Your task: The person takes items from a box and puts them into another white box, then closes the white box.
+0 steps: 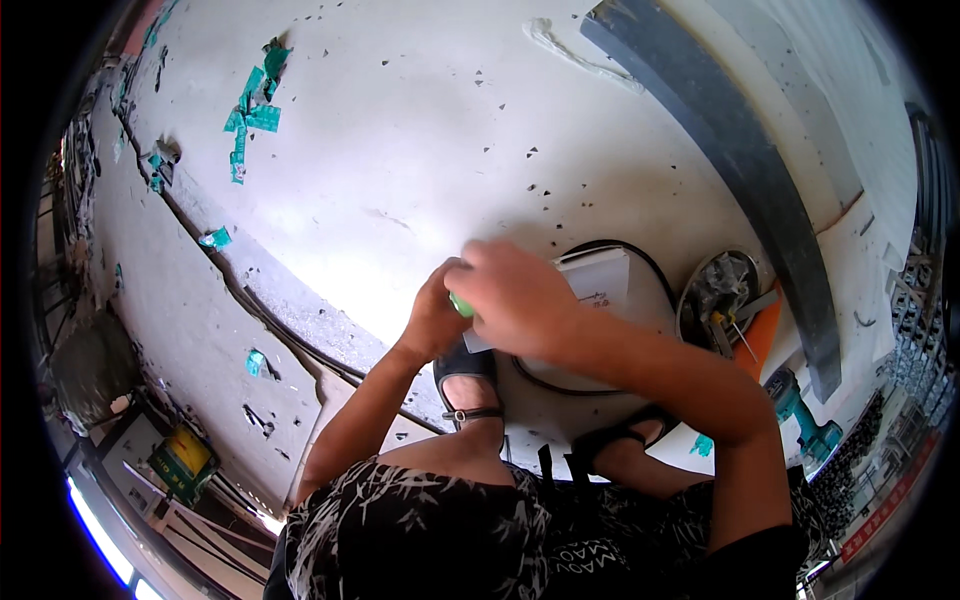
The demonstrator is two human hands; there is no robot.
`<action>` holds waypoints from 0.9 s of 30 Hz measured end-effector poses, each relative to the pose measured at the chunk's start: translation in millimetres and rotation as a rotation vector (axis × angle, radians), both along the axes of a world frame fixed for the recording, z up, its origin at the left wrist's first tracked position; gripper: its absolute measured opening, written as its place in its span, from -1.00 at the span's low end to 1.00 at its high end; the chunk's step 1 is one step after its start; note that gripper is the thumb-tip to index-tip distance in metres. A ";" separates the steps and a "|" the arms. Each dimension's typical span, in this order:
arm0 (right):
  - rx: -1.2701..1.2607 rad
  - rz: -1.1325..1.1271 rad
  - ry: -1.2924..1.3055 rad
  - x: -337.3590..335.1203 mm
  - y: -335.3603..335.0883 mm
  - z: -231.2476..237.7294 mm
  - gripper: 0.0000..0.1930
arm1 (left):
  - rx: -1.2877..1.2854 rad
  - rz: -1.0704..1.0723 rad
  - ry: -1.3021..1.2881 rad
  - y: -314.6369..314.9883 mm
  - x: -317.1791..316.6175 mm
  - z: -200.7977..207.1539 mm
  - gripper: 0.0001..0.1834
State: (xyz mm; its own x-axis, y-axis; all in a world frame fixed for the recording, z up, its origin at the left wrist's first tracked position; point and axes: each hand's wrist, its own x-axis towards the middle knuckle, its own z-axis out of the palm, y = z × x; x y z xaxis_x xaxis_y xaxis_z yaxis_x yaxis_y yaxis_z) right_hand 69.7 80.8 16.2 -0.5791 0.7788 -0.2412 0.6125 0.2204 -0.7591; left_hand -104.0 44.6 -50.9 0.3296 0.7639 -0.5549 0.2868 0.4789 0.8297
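In front of my body, above my feet, my two hands meet close together. My left hand (432, 318) is closed, its fingers curled round a small bright green thing (461, 304) that shows only in part between the hands, so its kind cannot be made out. Over it my right hand (520, 300) is closed too, a little blurred, with its fingertips against the left hand. What the right fingers grip is hidden. Just below the hands a flat pale grey piece (477, 341) pokes out; I cannot tell whether either hand holds it.
Right of my hands lies a white box (600, 275) within a black hoop-like line (665, 280). Beyond it stand a round container (688, 300) with clear plastic bags, an orange object (765, 332) and a teal power drill (806, 420). A long dark strip (745, 125) curves past; teal scraps (262, 118) lie far left.
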 end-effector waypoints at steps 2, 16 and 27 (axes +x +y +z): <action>-0.035 -0.040 0.060 16.3 -23.4 14.9 -0.74 | 0.038 -0.068 0.109 7.1 1.6 2.5 -0.54; 0.022 -0.532 0.082 44.2 -95.7 11.0 -0.77 | -0.607 0.264 -0.211 -10.3 9.0 15.9 -0.35; -1.342 -0.641 0.278 78.6 -131.1 8.7 -0.59 | -0.761 0.296 -0.499 -3.0 15.1 44.3 -0.28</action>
